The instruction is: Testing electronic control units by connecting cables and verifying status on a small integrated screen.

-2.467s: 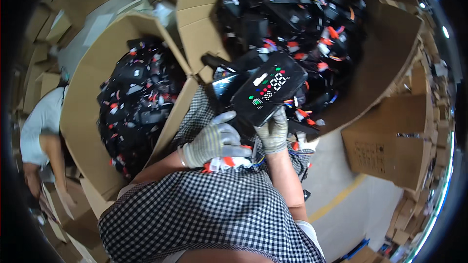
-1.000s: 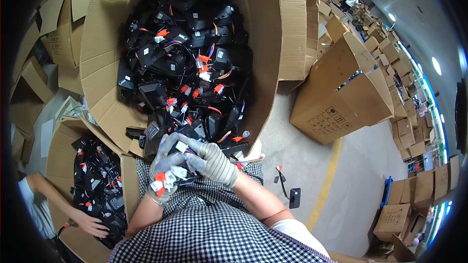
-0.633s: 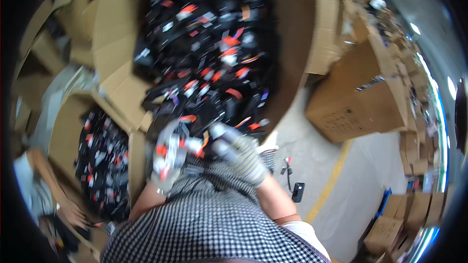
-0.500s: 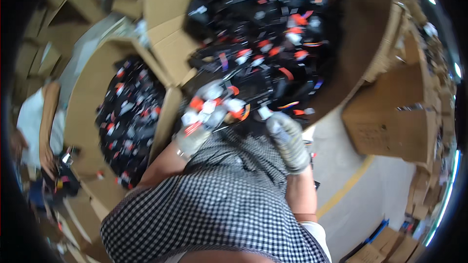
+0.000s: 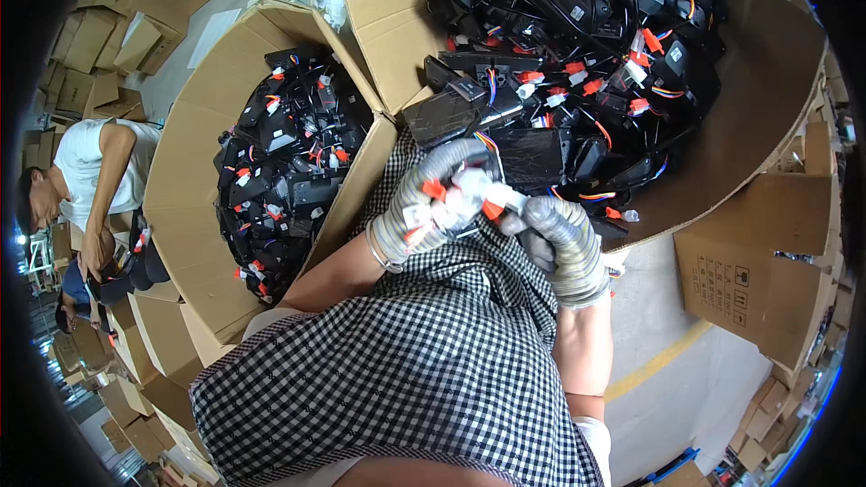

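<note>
In front of my apron, my left hand (image 5: 424, 203), in a grey-white work glove, is closed around a bunch of white and orange-red wire connectors (image 5: 465, 194). Whatever the connectors are attached to is hidden by the glove. My right hand (image 5: 564, 243), gloved too, has thumb and fingers pinched at the bunch's right end, touching a whitish connector. Just beyond both hands a large cardboard box (image 5: 758, 126) is heaped with black plastic units (image 5: 532, 158) trailing coloured wires and similar connectors.
A second cardboard box (image 5: 194, 153) of black units stands to the left. Beyond it sits a person in a white top (image 5: 113, 162), with another person partly visible below. A carton (image 5: 740, 266) stands at right on a grey floor with a yellow line (image 5: 658, 361). Stacked cartons (image 5: 90, 41) line the far left.
My view has shifted, so the boxes appear further right and sharper. My right hand has come in to the connectors held in my left.
</note>
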{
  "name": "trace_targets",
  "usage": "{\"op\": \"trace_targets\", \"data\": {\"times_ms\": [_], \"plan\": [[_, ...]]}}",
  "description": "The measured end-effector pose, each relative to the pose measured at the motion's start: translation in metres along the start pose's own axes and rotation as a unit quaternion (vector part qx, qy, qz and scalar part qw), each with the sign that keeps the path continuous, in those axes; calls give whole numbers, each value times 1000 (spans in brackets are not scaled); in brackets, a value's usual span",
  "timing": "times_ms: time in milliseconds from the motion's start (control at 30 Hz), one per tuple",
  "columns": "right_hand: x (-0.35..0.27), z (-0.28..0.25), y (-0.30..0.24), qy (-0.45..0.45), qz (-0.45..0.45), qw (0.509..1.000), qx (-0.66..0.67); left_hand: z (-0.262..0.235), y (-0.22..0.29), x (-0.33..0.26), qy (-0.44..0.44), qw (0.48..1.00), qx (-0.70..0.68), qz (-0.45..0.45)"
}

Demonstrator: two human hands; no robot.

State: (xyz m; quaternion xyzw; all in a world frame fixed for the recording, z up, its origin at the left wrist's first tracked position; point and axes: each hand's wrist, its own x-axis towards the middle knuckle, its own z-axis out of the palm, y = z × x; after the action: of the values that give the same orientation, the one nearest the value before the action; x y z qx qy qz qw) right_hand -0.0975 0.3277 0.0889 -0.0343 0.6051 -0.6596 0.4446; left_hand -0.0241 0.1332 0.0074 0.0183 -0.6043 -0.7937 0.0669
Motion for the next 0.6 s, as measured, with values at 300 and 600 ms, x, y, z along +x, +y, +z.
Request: {"op": "trace_targets", "data": {"times_ms": [300, 600], "plan": [[3, -3, 40, -53, 15, 998, 21, 4, 9, -8, -171, 984, 31, -43], [-6, -19, 60, -63, 67, 992, -85, 8, 0, -33, -267, 942, 140, -146]]}}
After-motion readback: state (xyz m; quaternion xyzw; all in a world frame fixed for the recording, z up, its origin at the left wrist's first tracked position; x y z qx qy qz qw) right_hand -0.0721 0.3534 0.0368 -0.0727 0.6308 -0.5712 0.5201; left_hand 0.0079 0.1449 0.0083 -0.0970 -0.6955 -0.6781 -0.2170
